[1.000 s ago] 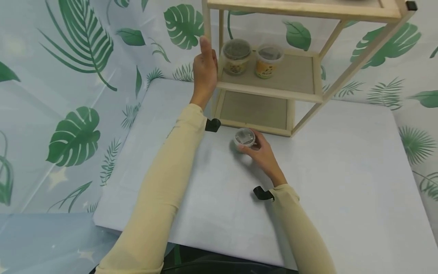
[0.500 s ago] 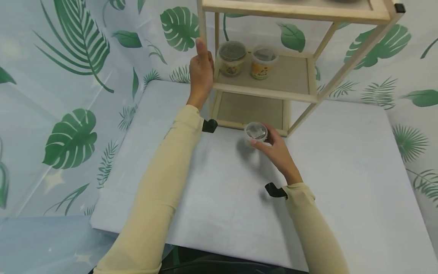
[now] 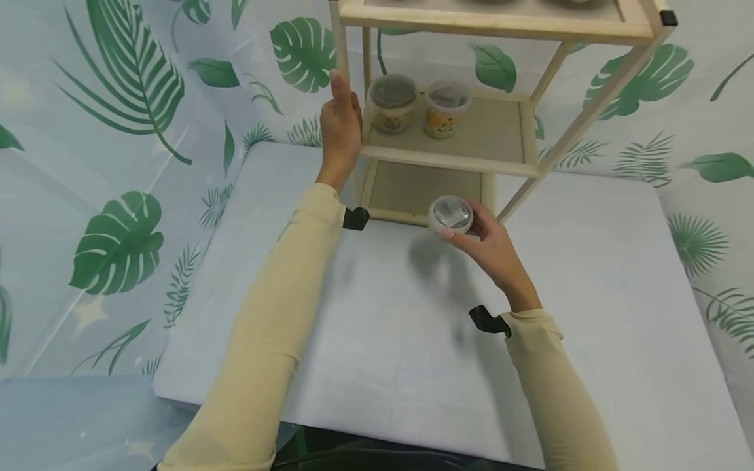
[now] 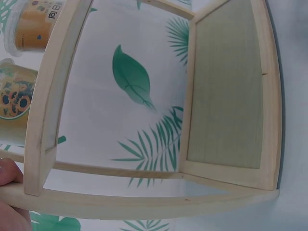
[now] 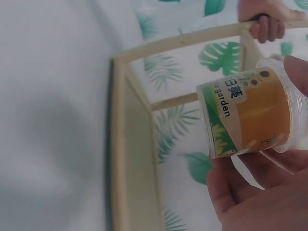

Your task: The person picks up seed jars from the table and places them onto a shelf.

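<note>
In the head view my left hand (image 3: 340, 134) grips the left front post of a wooden shelf rack (image 3: 448, 161); its thumb points up. The right wrist view shows those fingers curled round the post. My right hand (image 3: 493, 248) holds a small clear-lidded plastic tub (image 3: 450, 214) between thumb and fingers, raised above the table before the bottom shelf. An orange and green label with sunflowers shows on the tub (image 5: 250, 108) in the right wrist view.
On the middle shelf stand a wide lidded jar (image 3: 393, 108) and a yellow-labelled tub (image 3: 446, 116), side by side. The bottom shelf panel (image 3: 424, 190) sits low on the white table (image 3: 377, 353). Partly cut-off dark items rest on the top shelf. Leaf-print cloth (image 3: 118, 242) hangs around.
My right hand has lifted the tub off the table area and carried it right and toward the rack. My left hand keeps its hold on the post. The head view has shifted slightly.
</note>
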Demonstrator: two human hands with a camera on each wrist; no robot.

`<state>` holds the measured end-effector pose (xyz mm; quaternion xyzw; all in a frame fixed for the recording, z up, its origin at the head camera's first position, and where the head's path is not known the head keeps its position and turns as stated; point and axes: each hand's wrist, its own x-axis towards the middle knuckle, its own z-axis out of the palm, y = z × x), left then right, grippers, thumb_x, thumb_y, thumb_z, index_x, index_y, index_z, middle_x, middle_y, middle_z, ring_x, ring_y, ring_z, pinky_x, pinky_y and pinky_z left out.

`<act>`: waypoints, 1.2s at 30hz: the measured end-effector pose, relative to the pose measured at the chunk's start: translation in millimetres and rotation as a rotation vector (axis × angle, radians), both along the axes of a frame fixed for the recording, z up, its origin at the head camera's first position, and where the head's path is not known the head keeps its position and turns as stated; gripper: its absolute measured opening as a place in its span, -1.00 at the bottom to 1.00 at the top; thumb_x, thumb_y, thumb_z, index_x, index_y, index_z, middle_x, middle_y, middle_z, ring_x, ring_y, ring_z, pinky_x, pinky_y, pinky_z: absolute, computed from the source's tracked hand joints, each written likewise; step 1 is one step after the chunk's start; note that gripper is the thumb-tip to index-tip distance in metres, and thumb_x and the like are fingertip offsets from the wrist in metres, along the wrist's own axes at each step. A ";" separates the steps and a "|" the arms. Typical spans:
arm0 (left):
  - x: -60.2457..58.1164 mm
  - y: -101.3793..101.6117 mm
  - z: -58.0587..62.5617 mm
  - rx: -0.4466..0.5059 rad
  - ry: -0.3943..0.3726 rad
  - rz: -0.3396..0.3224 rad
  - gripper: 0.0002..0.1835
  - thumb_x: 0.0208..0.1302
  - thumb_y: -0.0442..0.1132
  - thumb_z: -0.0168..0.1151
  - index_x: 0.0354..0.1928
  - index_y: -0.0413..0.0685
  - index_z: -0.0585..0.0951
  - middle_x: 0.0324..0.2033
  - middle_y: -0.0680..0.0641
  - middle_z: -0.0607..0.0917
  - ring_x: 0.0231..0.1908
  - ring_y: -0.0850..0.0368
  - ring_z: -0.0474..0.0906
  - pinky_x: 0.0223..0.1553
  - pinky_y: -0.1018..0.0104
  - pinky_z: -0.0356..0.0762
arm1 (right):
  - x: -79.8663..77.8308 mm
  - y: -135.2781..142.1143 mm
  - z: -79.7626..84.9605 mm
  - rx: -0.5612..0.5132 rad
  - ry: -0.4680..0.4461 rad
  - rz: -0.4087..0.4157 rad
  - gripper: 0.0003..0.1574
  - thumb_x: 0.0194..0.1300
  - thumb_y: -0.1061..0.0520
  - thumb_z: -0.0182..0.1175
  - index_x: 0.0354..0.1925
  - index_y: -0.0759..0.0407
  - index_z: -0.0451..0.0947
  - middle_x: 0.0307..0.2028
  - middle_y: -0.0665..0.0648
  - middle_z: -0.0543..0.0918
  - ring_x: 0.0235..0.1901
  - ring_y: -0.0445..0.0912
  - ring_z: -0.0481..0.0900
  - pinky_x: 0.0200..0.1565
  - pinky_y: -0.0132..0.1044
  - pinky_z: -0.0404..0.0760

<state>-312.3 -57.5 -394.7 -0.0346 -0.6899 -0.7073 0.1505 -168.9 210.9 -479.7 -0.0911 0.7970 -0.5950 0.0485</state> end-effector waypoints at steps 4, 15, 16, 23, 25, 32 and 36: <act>0.7 1.1 -0.4 -0.001 0.017 0.006 -0.32 0.81 0.00 -0.43 -0.69 0.08 0.16 -0.76 0.09 0.16 -0.71 0.20 0.01 -0.65 0.36 -0.06 | -1.9 5.9 13.3 -0.002 0.023 0.001 -0.20 0.49 0.09 0.38 0.56 0.10 0.34 0.33 0.16 0.55 0.30 -0.02 0.48 0.20 -0.22 0.47; -1.5 -0.1 -1.8 0.004 0.015 0.003 -0.32 0.80 -0.03 -0.44 -0.69 0.07 0.17 -0.76 0.08 0.16 -0.71 0.20 0.01 -0.64 0.37 -0.06 | -9.3 14.7 55.7 0.014 0.078 -0.009 -0.17 0.53 0.10 0.31 0.61 0.10 0.25 0.39 0.19 0.50 0.34 0.01 0.49 0.23 -0.29 0.47; -1.5 -0.3 -1.7 0.008 0.012 0.002 -0.31 0.80 -0.02 -0.44 -0.70 0.06 0.17 -0.76 0.08 0.16 -0.71 0.20 0.01 -0.64 0.37 -0.06 | -11.0 15.3 59.3 0.022 0.083 -0.011 -0.17 0.53 0.09 0.31 0.61 0.09 0.25 0.40 0.19 0.50 0.34 0.02 0.49 0.25 -0.27 0.47; -1.6 1.1 -1.6 0.016 0.021 -0.012 -0.31 0.81 -0.03 -0.44 -0.70 0.07 0.17 -0.76 0.09 0.16 -0.71 0.20 0.00 -0.65 0.37 -0.06 | -22.3 19.7 84.1 0.040 0.125 -0.023 -0.14 0.54 0.07 0.28 0.64 0.13 0.19 0.44 0.26 0.44 0.36 0.06 0.48 0.28 -0.27 0.48; -1.7 1.2 -2.1 0.013 0.027 -0.015 -0.31 0.81 -0.03 -0.44 -0.70 0.08 0.17 -0.76 0.10 0.16 -0.71 0.20 0.00 -0.65 0.36 -0.06 | -25.6 20.4 90.2 0.036 0.131 -0.024 -0.15 0.54 0.06 0.27 0.64 0.12 0.19 0.43 0.25 0.44 0.35 0.03 0.48 0.27 -0.30 0.49; -1.4 0.6 -1.3 0.015 0.032 -0.011 -0.31 0.81 -0.02 -0.43 -0.70 0.08 0.17 -0.75 0.09 0.15 -0.71 0.21 0.00 -0.64 0.37 -0.07 | -43.6 23.3 104.2 -0.057 0.176 -0.015 -0.19 0.53 0.15 0.28 0.60 0.15 0.23 0.41 0.24 0.44 0.38 0.06 0.45 0.24 -0.36 0.50; -1.3 0.1 -1.0 0.004 0.019 -0.006 -0.30 0.81 -0.01 -0.44 -0.70 0.07 0.17 -0.76 0.09 0.16 -0.71 0.21 0.00 -0.65 0.36 -0.06 | -52.3 26.7 109.9 -0.102 0.163 -0.040 -0.14 0.50 0.18 0.30 0.61 0.19 0.19 0.45 0.27 0.38 0.41 0.06 0.42 0.22 -0.42 0.50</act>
